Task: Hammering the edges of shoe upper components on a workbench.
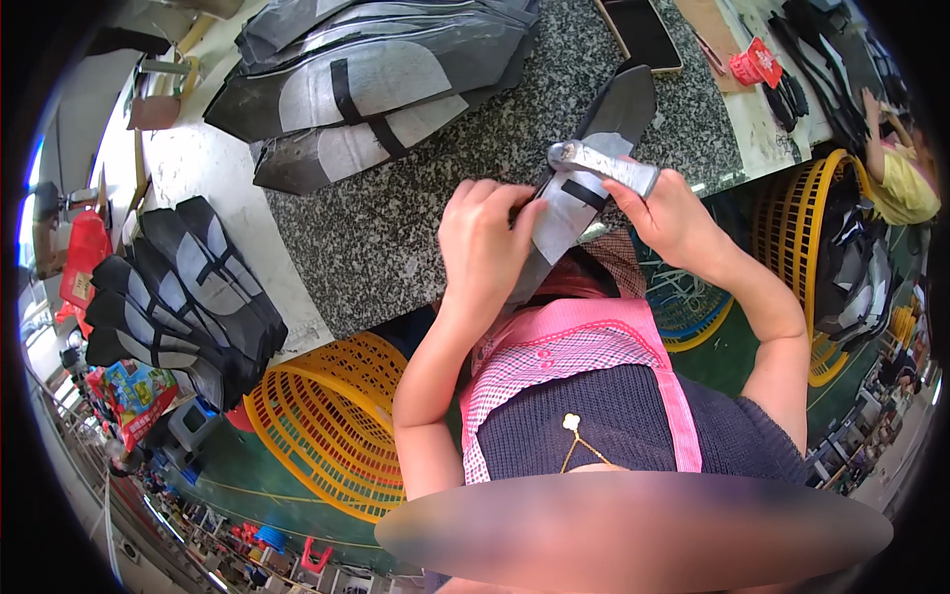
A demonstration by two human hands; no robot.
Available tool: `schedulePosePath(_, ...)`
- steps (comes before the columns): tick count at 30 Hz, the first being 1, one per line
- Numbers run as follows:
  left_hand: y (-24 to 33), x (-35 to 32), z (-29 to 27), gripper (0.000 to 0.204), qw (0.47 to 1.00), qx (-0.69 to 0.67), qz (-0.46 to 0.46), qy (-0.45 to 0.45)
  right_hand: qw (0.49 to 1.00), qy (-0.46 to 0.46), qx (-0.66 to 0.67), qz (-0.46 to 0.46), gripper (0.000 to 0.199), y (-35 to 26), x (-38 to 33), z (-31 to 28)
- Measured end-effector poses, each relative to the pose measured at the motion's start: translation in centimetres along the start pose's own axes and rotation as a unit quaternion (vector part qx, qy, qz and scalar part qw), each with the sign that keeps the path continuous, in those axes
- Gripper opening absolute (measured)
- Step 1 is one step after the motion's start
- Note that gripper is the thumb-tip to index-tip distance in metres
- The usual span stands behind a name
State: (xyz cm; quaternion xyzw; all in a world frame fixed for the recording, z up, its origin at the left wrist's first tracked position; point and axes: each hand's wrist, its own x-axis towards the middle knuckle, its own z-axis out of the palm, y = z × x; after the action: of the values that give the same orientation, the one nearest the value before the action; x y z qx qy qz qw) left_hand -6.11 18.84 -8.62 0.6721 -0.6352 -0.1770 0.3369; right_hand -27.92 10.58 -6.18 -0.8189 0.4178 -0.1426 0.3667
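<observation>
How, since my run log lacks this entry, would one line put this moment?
left hand: on grey piece | right hand: holding metal tool over it | stacked pieces: on speckled slab

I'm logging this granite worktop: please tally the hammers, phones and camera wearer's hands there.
Left hand and right hand: 2
Hammer, held in the right hand: 1
Gold-edged phone: 1
Total: 4

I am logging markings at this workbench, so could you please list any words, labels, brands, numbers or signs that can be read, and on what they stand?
No text reads clearly.
Red plastic bag, pale label: print too small.
Glossy green-and-red plastic package: print too blurred.
Small red wrapper with white print: too small.
Silver metal hammer: no legible text.
</observation>
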Motion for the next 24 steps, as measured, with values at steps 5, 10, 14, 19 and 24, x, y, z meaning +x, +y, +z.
schedulePosePath(5,-0.1,-1.4,0.7,0.012,0.993,0.061,0.091,0.036,0.999,-0.01,0.035,-0.012,0.031,-2.2,1.0,-2.1)
schedulePosePath(10,0.0,-1.8,0.9,0.017,0.978,0.138,0.152,0.029,0.997,-0.011,0.045,-0.067,0.023,-1.2,0.9,-0.9)
schedulePosePath(14,0.0,-2.1,0.8,0.017,0.973,0.172,0.152,0.022,0.997,-0.035,0.033,-0.064,0.022,-2.7,1.2,-2.2)
schedulePosePath(19,-0.4,-1.8,-0.1,0.014,0.973,0.157,0.168,0.013,0.992,-0.117,-0.033,-0.045,0.025,-2.1,-0.1,-0.3)
schedulePosePath(24,-0.4,-1.7,-1.1,0.01,0.993,0.077,0.084,-0.004,0.994,-0.092,-0.021,-0.05,0.019,-1.7,1.0,-0.7)
